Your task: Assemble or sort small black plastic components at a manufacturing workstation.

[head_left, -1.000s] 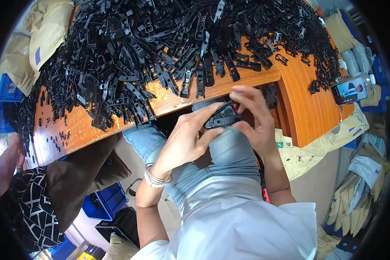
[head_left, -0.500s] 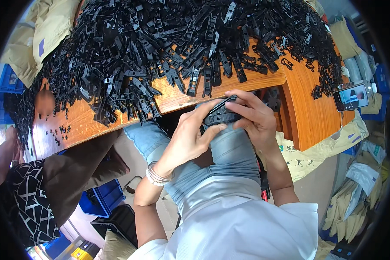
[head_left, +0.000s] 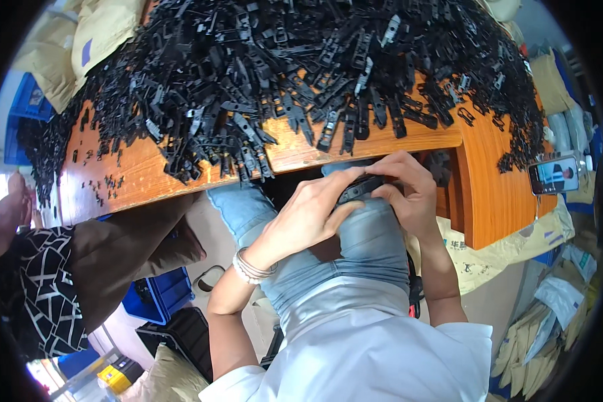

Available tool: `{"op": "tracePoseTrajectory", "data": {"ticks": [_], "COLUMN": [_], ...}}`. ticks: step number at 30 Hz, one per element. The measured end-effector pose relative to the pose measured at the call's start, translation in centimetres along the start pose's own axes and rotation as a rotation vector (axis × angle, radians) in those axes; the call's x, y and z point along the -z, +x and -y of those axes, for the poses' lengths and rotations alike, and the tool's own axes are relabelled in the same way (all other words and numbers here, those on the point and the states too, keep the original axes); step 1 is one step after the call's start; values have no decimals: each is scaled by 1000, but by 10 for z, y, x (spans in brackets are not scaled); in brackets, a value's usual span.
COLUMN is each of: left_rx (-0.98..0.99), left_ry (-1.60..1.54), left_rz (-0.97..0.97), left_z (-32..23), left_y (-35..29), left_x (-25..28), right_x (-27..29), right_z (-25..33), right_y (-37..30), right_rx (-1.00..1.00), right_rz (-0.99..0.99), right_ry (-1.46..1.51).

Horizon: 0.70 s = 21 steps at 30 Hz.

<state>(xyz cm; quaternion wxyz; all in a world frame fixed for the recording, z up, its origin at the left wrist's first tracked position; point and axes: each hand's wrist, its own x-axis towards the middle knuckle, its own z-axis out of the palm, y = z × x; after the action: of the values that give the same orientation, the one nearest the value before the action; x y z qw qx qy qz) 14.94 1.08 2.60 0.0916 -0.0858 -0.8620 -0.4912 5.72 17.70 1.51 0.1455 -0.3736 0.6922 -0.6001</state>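
Above my lap, just off the table's front edge, both hands hold black plastic parts [head_left: 360, 189]. My left hand [head_left: 315, 211] grips them from the left, thumb below and fingers along the top. From the other side my right hand [head_left: 410, 191] pinches them between thumb and fingers. The fingers cover much of the parts, so I cannot tell how they fit together. A large heap of similar long black plastic parts [head_left: 248, 80] covers most of the wooden table [head_left: 301, 159] in front of me, some reaching its front edge.
A phone [head_left: 554, 175] stands at the table's right side. Tiny black pieces [head_left: 102, 187] lie at the left. Another person's arm [head_left: 5, 218] is at the far left. A blue crate [head_left: 159, 298] sits on the floor; paper sacks [head_left: 107, 33] flank the heap.
My right hand has closed further over the black parts, which have turned and are more covered. The whole view has shifted, moving the table slightly right in the picture.
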Motion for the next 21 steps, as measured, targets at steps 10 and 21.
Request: {"op": "tracePoseTrajectory", "data": {"ticks": [10, 21], "left_rx": [57, -121], "left_ry": [32, 1084], "left_rz": [73, -527], "left_z": [13, 101], "left_y": [-4, 103], "left_x": [38, 140], "right_x": [-18, -36], "right_z": [-4, -25], "right_y": [-3, -22], "right_rx": [-53, 14], "right_rz": [168, -25], "right_ry": [-50, -167]}}
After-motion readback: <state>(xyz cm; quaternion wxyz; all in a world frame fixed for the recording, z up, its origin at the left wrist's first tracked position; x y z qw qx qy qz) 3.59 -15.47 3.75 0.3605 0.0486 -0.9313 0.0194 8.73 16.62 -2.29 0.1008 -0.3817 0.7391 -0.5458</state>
